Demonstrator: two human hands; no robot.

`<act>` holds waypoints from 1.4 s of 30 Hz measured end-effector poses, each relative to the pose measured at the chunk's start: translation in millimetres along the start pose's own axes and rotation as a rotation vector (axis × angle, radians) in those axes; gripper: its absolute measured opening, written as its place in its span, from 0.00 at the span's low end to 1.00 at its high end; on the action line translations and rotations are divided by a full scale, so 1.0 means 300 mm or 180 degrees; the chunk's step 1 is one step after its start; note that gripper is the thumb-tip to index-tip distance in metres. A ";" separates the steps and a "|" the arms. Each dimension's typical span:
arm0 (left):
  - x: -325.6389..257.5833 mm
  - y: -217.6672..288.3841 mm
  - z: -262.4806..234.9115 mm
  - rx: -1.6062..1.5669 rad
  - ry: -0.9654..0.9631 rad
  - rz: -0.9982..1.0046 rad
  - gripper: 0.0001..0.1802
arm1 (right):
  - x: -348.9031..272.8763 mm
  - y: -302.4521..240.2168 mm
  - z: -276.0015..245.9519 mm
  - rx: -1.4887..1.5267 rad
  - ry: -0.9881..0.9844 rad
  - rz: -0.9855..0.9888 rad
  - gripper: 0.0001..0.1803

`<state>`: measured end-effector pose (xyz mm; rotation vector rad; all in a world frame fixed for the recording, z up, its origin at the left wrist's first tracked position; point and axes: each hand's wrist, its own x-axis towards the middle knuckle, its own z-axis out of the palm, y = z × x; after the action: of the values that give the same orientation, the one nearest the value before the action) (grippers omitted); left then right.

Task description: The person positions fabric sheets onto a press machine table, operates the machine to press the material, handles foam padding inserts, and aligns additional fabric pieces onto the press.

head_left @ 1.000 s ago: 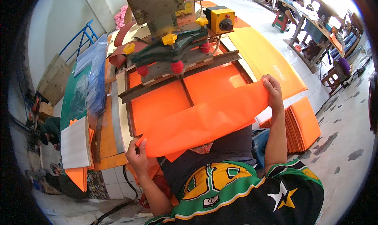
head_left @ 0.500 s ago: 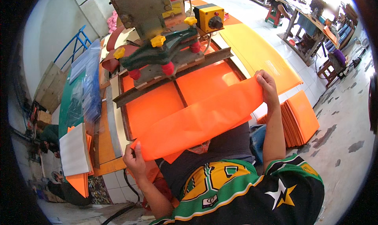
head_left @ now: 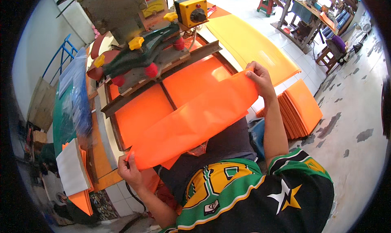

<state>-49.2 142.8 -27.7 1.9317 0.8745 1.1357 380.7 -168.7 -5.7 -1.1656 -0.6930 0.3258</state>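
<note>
A long, folded orange sheet [head_left: 193, 121] is stretched at a slant in front of me, its right end higher in the picture. My left hand [head_left: 131, 172] pinches the lower left corner between thumb and fingers. At the opposite end, my right hand [head_left: 261, 81] grips the upper right corner, thumb on top. Behind the sheet is a machine bed with orange panels [head_left: 140, 110] inside a dark metal frame; the held sheet hides its near edge. Over the far side of the bed sits a dark green press head [head_left: 142, 53] with yellow knobs and red feet.
Folded orange sheets [head_left: 299, 110] are stacked at my right. A white-topped pile [head_left: 73, 167] with orange sheets under it lies left, near clear plastic film [head_left: 77, 94]. Yellow sheets [head_left: 252, 49] spread beyond the bed, beside a yellow control box [head_left: 191, 12]. A workbench [head_left: 301, 13] stands far right.
The whole view has shifted, so the scene sits farther left and a little higher. Both hands keep hold of the orange sheet's ends, and the sheet looks slightly more slanted.
</note>
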 end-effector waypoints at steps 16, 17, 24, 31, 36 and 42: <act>0.007 0.029 0.008 -0.0186 0.0147 0.0189 0.16 | -0.003 0.005 0.002 -0.0089 0.0174 -0.0009 0.10; 0.007 0.038 0.010 -0.0226 0.0138 0.0167 0.15 | -0.001 0.005 0.000 -0.0045 0.0176 -0.0033 0.09; 0.003 0.023 0.011 -0.0378 0.0236 0.0133 0.14 | 0.000 0.012 -0.007 0.0134 0.0058 -0.0002 0.09; -0.001 0.020 0.016 -0.0527 0.0278 0.0275 0.13 | -0.005 0.011 -0.004 0.0233 0.0040 -0.0005 0.08; 0.009 0.019 0.014 -0.0634 0.0301 0.0259 0.13 | -0.004 0.007 -0.015 0.0304 -0.0011 0.0017 0.09; -0.005 -0.014 -0.003 -0.0621 0.0286 0.0277 0.13 | -0.006 -0.002 -0.013 0.0605 -0.0178 -0.0123 0.11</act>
<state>-51.5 143.9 -31.5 1.7847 0.7038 1.3172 381.8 -172.8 -6.7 -0.9644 -0.7164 0.3845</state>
